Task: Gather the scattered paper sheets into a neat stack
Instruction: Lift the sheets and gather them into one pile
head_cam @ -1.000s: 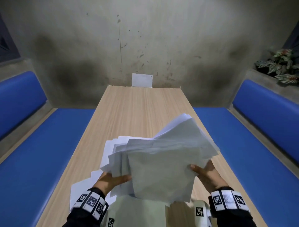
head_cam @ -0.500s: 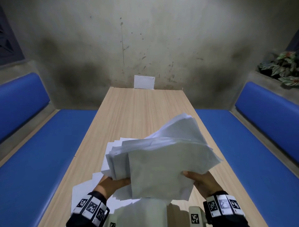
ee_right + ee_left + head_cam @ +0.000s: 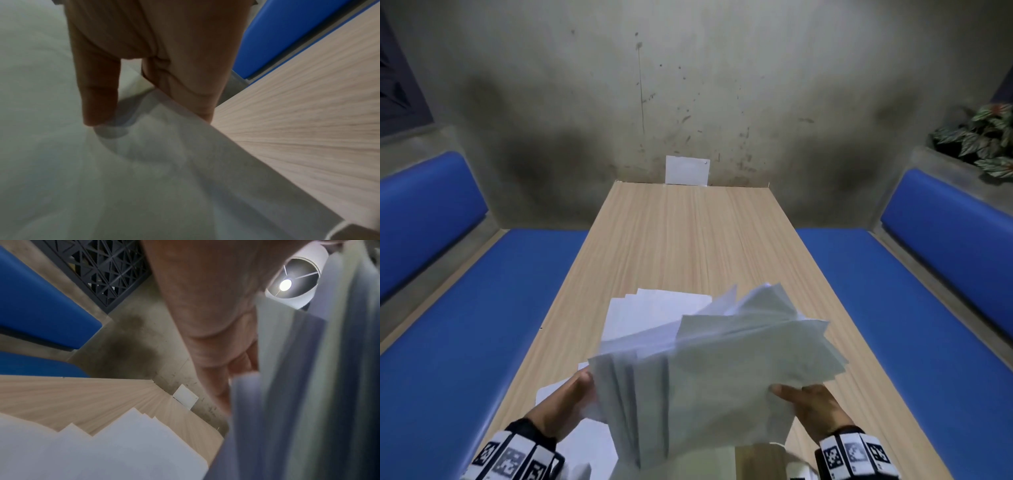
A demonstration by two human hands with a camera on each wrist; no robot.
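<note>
Both hands hold an uneven, fanned bundle of white paper sheets (image 3: 722, 370) above the long light-wood table (image 3: 688, 240) — left hand (image 3: 566, 404) gripping its left edge, right hand (image 3: 813, 407) pinching the right. Only the left-wrist view shows a white ceiling lamp (image 3: 296, 279); loose white sheets (image 3: 98, 447) lie beneath.

left hand (image 3: 566, 399) grip curled closed, right hand (image 3: 813, 407) thumb pinching, wrists raised

- No readable words, numbers or brand names anywhere.
- Wristbands (image 3: 513, 457) at 7 and 5 o'clock carry only black-and-white square code markers.
- White card (image 3: 687, 170) against the wall at 12 o'clock bears a tiny corner mark, too small to read.
</note>
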